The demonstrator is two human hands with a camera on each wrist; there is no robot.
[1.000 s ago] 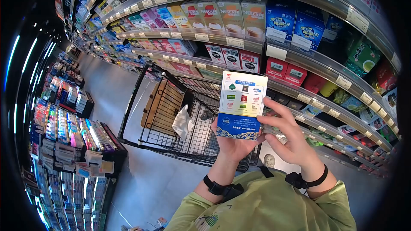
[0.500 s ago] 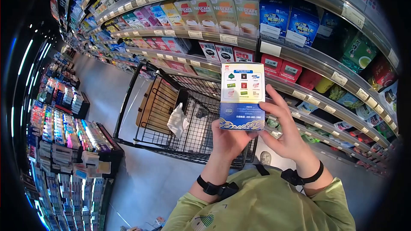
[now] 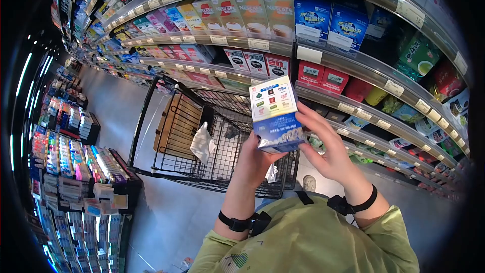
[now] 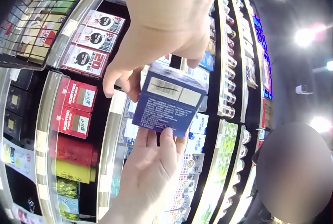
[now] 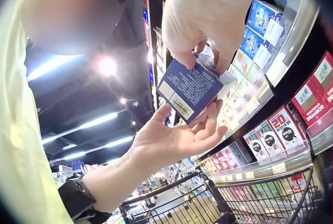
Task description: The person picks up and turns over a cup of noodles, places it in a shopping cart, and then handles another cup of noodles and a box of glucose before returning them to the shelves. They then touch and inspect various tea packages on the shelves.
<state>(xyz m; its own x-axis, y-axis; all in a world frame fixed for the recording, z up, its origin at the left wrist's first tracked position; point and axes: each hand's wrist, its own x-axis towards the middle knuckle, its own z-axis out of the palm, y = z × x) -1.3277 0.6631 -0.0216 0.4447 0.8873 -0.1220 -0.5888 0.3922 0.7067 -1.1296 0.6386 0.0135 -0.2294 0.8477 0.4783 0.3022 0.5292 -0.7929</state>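
Note:
A small white, yellow and blue box (image 3: 275, 114) is held above the cart in the head view, tilted. From its lower left, my left hand (image 3: 252, 159) grips it, palm up in the right wrist view, with the thumb on the box (image 5: 190, 89). The thumb and fingers of my right hand (image 3: 328, 151) hold its right side and lower corner. Both wrist views show a dark blue face with small print and a barcode (image 4: 165, 88). Crumpled pale, shiny material (image 5: 225, 76) lies by the right fingers in the right wrist view.
A black wire cart (image 3: 222, 136) stands below the hands, holding a brown carton (image 3: 177, 126) and a white cloth-like item (image 3: 202, 143). Stocked shelves (image 3: 247, 38) curve along the top and right. Another display (image 3: 76, 172) stands left across the aisle floor (image 3: 111, 101).
The box has tipped and turned in the hands, showing its lower side, and moved slightly left in view. My right fingers lie closer against its side. Cart and shelves have shifted left in view.

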